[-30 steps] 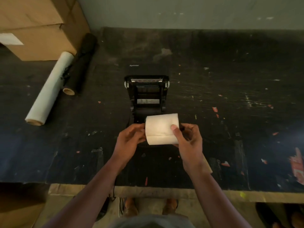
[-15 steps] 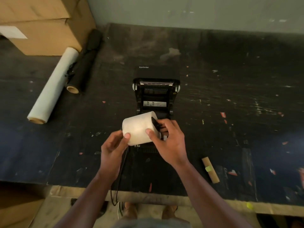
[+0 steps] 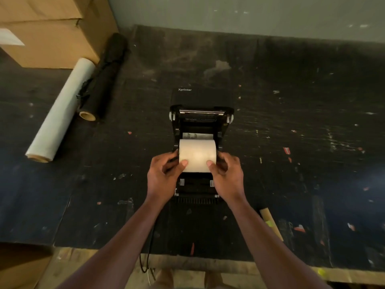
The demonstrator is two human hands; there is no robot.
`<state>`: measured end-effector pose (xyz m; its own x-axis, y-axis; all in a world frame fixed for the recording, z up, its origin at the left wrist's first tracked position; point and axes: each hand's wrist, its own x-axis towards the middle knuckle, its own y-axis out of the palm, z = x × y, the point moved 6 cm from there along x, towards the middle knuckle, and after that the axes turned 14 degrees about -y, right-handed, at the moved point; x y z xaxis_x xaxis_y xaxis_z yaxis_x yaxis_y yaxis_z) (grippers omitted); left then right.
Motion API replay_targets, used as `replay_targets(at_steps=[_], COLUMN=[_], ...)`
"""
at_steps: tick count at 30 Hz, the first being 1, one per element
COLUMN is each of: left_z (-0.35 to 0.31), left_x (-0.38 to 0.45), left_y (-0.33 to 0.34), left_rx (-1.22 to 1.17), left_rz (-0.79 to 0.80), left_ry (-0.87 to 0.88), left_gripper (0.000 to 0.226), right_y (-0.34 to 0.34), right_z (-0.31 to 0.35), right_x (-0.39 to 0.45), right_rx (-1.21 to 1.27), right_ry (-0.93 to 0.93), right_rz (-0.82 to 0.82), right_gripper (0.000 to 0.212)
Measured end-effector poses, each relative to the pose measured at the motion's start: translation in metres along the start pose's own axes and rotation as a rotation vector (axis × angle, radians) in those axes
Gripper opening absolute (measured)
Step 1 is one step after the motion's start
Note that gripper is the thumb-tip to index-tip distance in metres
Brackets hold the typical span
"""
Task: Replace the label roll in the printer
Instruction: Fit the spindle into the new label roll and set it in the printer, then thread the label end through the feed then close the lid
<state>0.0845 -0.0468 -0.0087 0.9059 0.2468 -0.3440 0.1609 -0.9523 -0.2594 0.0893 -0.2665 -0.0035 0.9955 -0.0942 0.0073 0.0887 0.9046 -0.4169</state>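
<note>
Printer open | label roll inside | both hands gripping

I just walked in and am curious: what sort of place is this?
Probably a packing or shipping area. A label printer sits open on a scuffed black workbench, beside a roll of clear stretch wrap and stacked cardboard boxes.

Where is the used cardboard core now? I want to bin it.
In the head view, the cardboard core lies on the black table, right of the right forearm, near the front edge.
</note>
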Motion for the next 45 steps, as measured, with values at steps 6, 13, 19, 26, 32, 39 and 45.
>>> replay_targets(at_steps=[6,13,19,26,32,39,45], left_z=[0.001,0.007,0.012,0.011,0.010,0.020,0.038], left_x=[0.023,0.027,0.031,0.035,0.031,0.027,0.021], left_y=[0.012,0.017,0.017,0.016,0.018,0.011,0.006], left_rx=[0.050,0.150,0.277,0.337,0.357,0.195,0.027], left_rz=[-0.035,-0.038,-0.024,0.038,-0.006,-0.010,0.161], left_ry=[-0.025,-0.029,-0.058,-0.089,-0.108,-0.275,-0.449], left_gripper=[0.043,0.049,0.051,0.048,0.049,0.035,0.015], right_y=[0.003,0.009,0.013,0.005,0.001,0.004,-0.004], right_z=[-0.018,-0.028,-0.032,-0.019,-0.018,-0.040,-0.044], right_x=[0.023,0.022,0.019,0.013,0.002,0.002,0.002], right_rx=[-0.074,-0.107,-0.139,-0.138,-0.096,0.261,0.191], right_ry=[0.029,0.038,0.062,0.053,0.096,0.475,0.502], right_rz=[-0.008,-0.012,-0.024,-0.100,-0.192,-0.144,0.069], right_gripper=[0.049,0.048,0.046,0.034,0.015,0.016,0.011])
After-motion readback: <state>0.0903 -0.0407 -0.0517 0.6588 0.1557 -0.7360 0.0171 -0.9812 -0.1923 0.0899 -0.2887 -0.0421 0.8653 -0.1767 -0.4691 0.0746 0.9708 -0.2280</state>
